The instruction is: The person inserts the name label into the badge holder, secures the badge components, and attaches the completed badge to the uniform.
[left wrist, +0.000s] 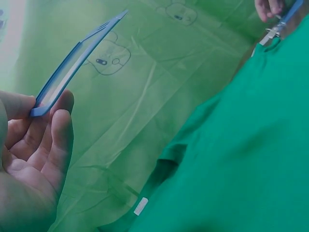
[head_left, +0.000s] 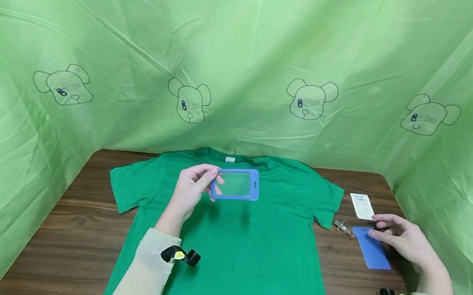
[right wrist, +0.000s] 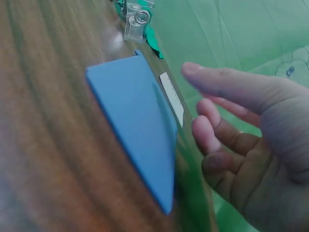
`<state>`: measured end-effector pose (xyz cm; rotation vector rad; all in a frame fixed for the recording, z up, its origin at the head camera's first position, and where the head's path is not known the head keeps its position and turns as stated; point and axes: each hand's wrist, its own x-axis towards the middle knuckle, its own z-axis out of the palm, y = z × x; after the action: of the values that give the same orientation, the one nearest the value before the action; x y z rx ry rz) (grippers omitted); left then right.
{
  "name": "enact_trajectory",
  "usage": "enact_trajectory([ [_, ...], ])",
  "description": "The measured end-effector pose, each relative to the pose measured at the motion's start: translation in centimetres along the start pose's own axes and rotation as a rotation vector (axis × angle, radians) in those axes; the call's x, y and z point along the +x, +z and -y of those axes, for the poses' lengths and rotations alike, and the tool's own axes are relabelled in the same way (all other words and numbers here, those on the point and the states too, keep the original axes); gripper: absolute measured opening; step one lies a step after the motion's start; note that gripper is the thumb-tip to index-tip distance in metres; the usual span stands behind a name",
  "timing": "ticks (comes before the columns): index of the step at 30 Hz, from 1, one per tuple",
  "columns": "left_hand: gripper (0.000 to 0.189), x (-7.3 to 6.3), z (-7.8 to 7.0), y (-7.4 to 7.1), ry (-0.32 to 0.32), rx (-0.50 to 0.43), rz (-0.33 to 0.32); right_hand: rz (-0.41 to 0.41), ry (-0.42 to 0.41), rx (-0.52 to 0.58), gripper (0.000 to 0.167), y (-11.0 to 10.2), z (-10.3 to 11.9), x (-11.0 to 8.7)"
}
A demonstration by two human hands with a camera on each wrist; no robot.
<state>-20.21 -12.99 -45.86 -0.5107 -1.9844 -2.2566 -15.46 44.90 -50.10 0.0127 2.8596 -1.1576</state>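
A green T-shirt (head_left: 245,248) lies flat on the brown wooden table (head_left: 73,226). Above its chest my left hand (head_left: 195,189) pinches the left end of a blue-framed clear badge holder (head_left: 236,184), also seen edge-on as the badge holder (left wrist: 72,65) in the left wrist view. At the right, my right hand (head_left: 404,239) hovers with relaxed fingers over a blue card (head_left: 371,247), holding nothing; the blue card (right wrist: 137,121) lies flat on the wood. A metal badge clip (head_left: 344,227) and a white printed card (head_left: 362,206) lie beside it.
Green sheeting with bear prints (head_left: 310,100) walls the table at the back and both sides. The T-shirt (left wrist: 241,159) covers the table's middle; bare wood shows left and right of it.
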Motion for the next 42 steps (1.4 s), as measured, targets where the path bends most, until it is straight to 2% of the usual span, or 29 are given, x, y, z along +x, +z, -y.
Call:
enact_trajectory([
  [4, 0.033, 0.0, 0.0, 0.0, 0.001, -0.001, -0.002, -0.025, -0.078, -0.007, 0.053, -0.7, 0.7, 1.4],
  [8, 0.033, 0.2, -0.1, 0.2, 0.009, 0.000, 0.008, -0.009, -0.108, 0.006, 0.055, -1.6, 1.0, 2.8],
  [16, 0.024, 0.3, 0.1, 0.5, 0.008, -0.013, 0.010, 0.088, -0.139, -0.051, 0.072, -2.8, 1.7, 4.9],
  [25, 0.036, 0.3, 0.1, 0.4, -0.008, -0.014, 0.008, 0.193, -0.250, -0.100, 0.076, -2.7, 1.7, 6.0],
  [32, 0.036, 0.3, 0.2, 0.3, -0.036, -0.020, 0.013, 0.225, -0.195, -0.012, 0.089, -2.1, 0.8, 6.9],
  [42, 0.032, 0.1, 0.4, 0.1, -0.046, -0.025, 0.008, 0.272, -0.146, -0.004, 0.097, -1.5, -0.3, 8.0],
])
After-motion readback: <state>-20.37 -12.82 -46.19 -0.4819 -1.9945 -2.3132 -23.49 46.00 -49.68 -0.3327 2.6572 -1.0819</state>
